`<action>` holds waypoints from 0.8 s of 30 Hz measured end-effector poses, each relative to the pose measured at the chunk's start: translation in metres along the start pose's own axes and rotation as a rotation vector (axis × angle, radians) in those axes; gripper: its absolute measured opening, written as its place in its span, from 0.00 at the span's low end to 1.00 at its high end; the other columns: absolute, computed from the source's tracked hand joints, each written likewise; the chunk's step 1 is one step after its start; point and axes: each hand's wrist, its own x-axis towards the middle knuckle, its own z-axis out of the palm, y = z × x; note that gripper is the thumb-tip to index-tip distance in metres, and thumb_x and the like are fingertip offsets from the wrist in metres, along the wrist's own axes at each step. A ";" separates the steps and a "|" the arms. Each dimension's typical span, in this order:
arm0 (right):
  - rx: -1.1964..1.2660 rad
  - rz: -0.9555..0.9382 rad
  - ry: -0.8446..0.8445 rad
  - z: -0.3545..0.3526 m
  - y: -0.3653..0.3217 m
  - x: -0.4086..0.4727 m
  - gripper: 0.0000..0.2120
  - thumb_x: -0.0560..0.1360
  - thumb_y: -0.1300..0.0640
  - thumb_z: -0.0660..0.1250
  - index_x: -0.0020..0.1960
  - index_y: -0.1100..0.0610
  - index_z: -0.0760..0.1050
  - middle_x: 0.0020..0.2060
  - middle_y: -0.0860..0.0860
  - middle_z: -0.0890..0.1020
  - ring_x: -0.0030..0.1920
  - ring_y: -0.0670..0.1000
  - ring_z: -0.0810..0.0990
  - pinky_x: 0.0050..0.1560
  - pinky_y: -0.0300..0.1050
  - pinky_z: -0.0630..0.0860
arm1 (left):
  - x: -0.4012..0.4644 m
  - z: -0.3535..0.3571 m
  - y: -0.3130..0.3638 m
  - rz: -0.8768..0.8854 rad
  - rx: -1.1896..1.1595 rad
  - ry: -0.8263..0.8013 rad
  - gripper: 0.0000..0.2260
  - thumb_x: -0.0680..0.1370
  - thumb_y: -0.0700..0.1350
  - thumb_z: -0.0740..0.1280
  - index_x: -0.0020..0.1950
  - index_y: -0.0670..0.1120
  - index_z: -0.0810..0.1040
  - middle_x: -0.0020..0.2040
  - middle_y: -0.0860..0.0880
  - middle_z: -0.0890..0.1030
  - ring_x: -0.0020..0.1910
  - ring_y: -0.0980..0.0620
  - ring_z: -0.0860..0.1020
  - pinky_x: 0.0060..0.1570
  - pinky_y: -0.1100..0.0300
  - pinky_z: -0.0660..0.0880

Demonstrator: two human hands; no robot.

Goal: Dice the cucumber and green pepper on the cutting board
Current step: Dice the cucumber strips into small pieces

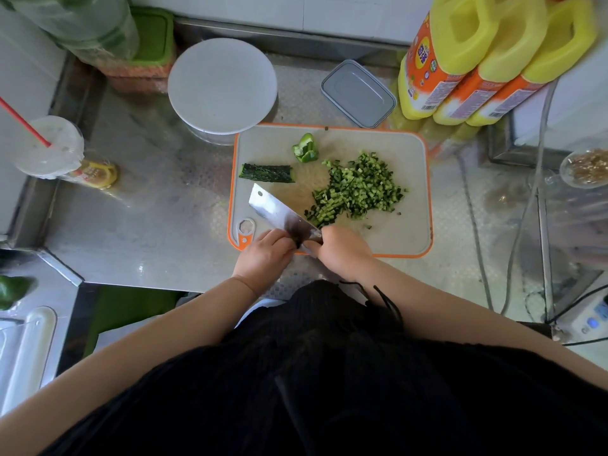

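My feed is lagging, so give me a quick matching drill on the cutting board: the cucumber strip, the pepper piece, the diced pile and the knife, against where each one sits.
Things:
1. cucumber strip
2. pepper piece
3. diced pile
4. knife

Places:
A. right of centre on the cutting board
B. near edge, handle end between the left hand and right hand
C. far side, near the board's top edge
D. left side, lying flat, beyond the blade's tip

Pairs: 1-D, 2-C, 3-A, 4-B
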 end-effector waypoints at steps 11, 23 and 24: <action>-0.035 -0.078 0.057 -0.002 -0.006 -0.018 0.17 0.81 0.47 0.57 0.53 0.61 0.74 0.44 0.57 0.78 0.46 0.59 0.78 0.40 0.46 0.70 | -0.007 0.002 0.000 0.010 0.006 0.035 0.08 0.75 0.43 0.66 0.41 0.41 0.81 0.41 0.43 0.79 0.37 0.43 0.78 0.33 0.51 0.78; -0.088 -0.063 0.006 0.010 -0.014 -0.007 0.16 0.81 0.47 0.56 0.53 0.60 0.72 0.47 0.57 0.79 0.43 0.57 0.75 0.40 0.46 0.68 | -0.005 0.001 -0.001 -0.008 0.024 0.020 0.09 0.75 0.44 0.65 0.43 0.42 0.83 0.41 0.44 0.80 0.37 0.44 0.78 0.29 0.55 0.76; -0.088 -0.054 0.002 0.011 -0.014 -0.006 0.16 0.81 0.47 0.56 0.53 0.60 0.72 0.47 0.57 0.79 0.42 0.57 0.74 0.40 0.46 0.68 | -0.005 0.001 -0.001 -0.007 0.028 0.016 0.09 0.75 0.44 0.66 0.43 0.42 0.83 0.41 0.44 0.80 0.37 0.44 0.78 0.29 0.55 0.76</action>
